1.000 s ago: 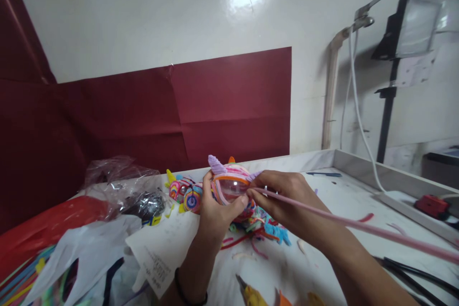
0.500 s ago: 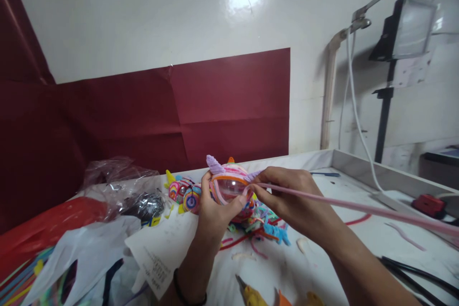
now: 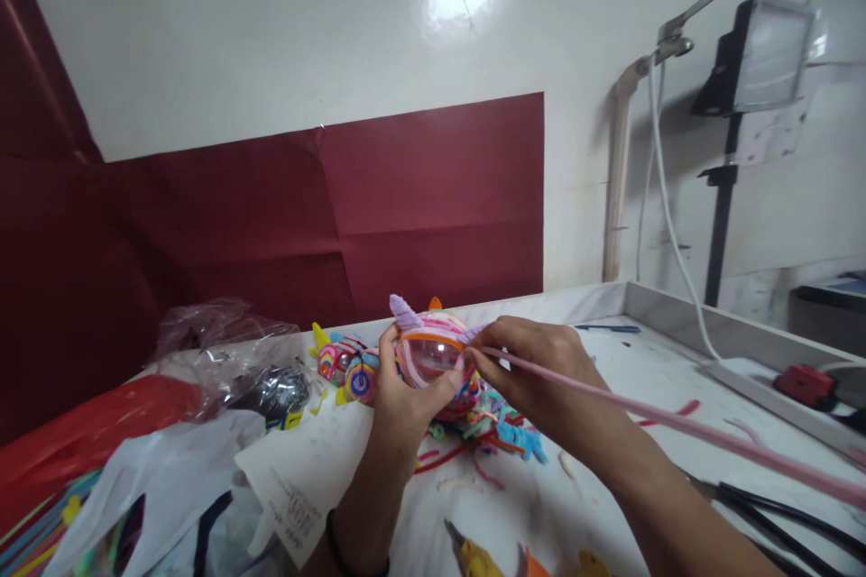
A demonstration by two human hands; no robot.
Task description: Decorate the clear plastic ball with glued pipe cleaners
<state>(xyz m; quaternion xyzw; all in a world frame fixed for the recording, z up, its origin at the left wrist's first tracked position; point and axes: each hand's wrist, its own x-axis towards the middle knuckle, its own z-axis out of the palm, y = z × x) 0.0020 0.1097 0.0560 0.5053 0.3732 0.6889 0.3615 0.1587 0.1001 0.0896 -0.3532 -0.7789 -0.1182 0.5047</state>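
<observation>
Your left hand (image 3: 406,397) has its grip wrapped around a clear plastic ball (image 3: 433,356), thumb across the front and fingers curled behind, lifting it just above the bench (image 3: 609,469). The ball is see-through at the front, ringed by an orange band, and wound over the top with pink and striped pipe cleaner; a lilac twisted horn (image 3: 404,311) stands at its upper left and a small orange tip peeks out behind. Your right hand (image 3: 534,370) pinches a long pale pink pipe cleaner (image 3: 677,424) between thumb and fingertips right at the ball's right edge, and the free length trails away to the right of that grip, out past the frame's edge. Just left of your left grip lie smaller wound pieces (image 3: 348,365) in pink, blue and yellow spirals, and below both hands sits a tangle of coloured pipe cleaner scraps (image 3: 493,433). Farther left of the left grip are a crumpled clear bag (image 3: 223,343), a red bag (image 3: 101,424) and a white bag with a printed paper label (image 3: 298,487); its writing is too small to read. The bench top is white and marked, with a raised edge to the right. Behind it, dark red paper (image 3: 433,198) covers the lower part of a glossy white wall, and well to the right of your right grip a lamp on a black stand (image 3: 758,63) and a white cable (image 3: 667,198) show.
</observation>
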